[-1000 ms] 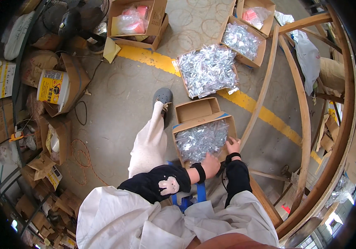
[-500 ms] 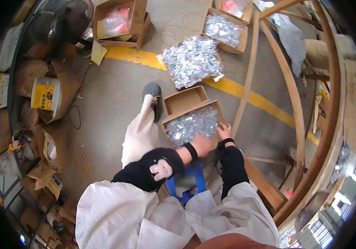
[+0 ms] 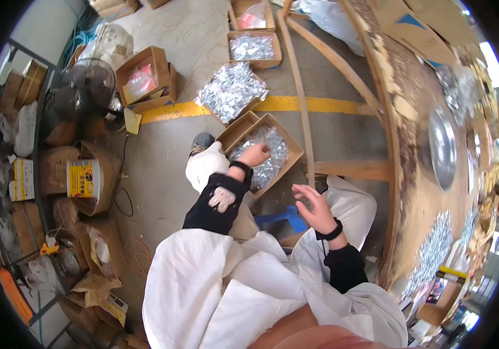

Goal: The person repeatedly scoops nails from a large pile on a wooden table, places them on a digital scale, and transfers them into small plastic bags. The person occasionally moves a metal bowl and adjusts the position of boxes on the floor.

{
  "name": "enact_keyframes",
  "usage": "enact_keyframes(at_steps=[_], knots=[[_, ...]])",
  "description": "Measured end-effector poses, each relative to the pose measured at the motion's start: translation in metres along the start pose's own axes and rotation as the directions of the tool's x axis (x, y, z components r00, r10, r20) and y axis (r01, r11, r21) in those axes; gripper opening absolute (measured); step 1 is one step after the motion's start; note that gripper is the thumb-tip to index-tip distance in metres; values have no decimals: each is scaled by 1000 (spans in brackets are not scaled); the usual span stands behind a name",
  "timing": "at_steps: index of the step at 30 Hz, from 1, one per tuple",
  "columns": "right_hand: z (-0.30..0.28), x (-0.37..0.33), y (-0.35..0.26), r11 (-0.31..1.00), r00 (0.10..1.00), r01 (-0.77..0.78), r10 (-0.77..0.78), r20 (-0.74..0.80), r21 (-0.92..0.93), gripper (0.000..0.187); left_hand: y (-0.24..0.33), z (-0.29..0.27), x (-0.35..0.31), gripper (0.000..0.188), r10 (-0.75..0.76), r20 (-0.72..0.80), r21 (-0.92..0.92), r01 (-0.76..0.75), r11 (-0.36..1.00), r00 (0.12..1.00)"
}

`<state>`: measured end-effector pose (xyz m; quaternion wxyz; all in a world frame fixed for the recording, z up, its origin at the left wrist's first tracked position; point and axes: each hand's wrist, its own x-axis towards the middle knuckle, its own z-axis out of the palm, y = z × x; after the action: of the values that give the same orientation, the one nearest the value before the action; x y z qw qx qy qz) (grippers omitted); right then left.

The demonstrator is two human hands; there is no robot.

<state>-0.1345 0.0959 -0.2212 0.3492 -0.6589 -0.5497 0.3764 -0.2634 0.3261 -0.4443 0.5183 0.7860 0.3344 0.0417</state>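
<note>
Box [image 3: 294,153] well filled with packets [image 3: 275,160], not brimful. Left hand [image 3: 255,155] curled over packets, grip hidden; right hand [image 3: 318,212] spread, nothing held.

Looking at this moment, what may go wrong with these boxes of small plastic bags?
1. The right hand is off the nearest cardboard box, so the box might shift if the left hand above it pushes.
2. The heaped plastic bags rise above their box's rim; some could slide onto the floor.
3. The grey shoe is close to the nearest box and might bump it.
</note>
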Motion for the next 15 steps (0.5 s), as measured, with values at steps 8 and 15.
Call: enact_keyframes(at_steps=[8, 15], knots=[[-71, -175, -126, 947, 910, 76, -193, -366, -311, 28, 84, 37, -144, 18, -20, 65, -493, 50, 869, 998], [-121, -350, -180, 876, 708, -204, -176, -684, -437, 21, 249, 25, -159, 17, 308, 402, -315, -186, 931, 862]])
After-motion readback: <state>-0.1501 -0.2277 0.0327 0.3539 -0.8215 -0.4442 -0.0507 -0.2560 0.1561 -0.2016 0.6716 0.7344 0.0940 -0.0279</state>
